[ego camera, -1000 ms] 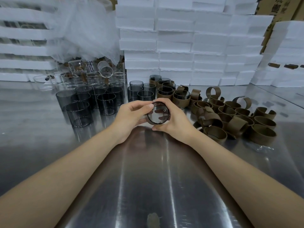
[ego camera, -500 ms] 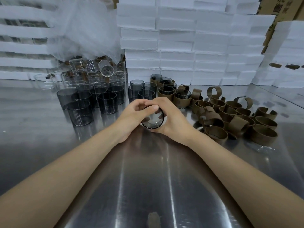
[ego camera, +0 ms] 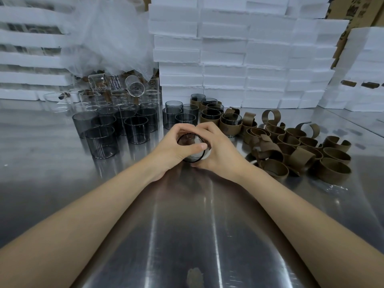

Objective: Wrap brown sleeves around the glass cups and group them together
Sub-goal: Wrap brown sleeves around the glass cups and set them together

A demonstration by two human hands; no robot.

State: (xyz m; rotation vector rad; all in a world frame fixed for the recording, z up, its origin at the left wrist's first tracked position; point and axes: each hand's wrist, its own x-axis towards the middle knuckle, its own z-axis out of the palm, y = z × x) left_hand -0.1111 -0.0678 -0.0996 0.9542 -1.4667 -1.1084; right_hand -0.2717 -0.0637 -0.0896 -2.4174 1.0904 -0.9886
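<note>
The glass cup (ego camera: 190, 142) is held just in front of the sleeved cups (ego camera: 220, 119), tipped so that its mouth faces up and back toward the camera, low over the bench (ego camera: 187, 225); whether its base touches the steel cannot be told. A slip is judged the main risk: the wall is smooth glass, and if the grip is loosened while a sleeve is worked round, the cup could be dropped on the hard bench and chipped. A sleeve could also spring open or be seated crooked, since the loose sleeves (ego camera: 301, 150) heaped to the right of the sleeved cups are seen curled and partly unrolled. When the cup is added to the sleeved cups, close-packed neighbours could be knocked, as could the bare smoky cups (ego camera: 124, 125) standing to their left. The cup is enclosed between both hands: the left hand (ego camera: 172, 148) is curled round its left side with the thumb laid across the rim, and the right hand (ego camera: 222, 150) is wrapped round its right side and underside. So much of the wall is covered by fingers that a sleeve on it cannot be made out.
</note>
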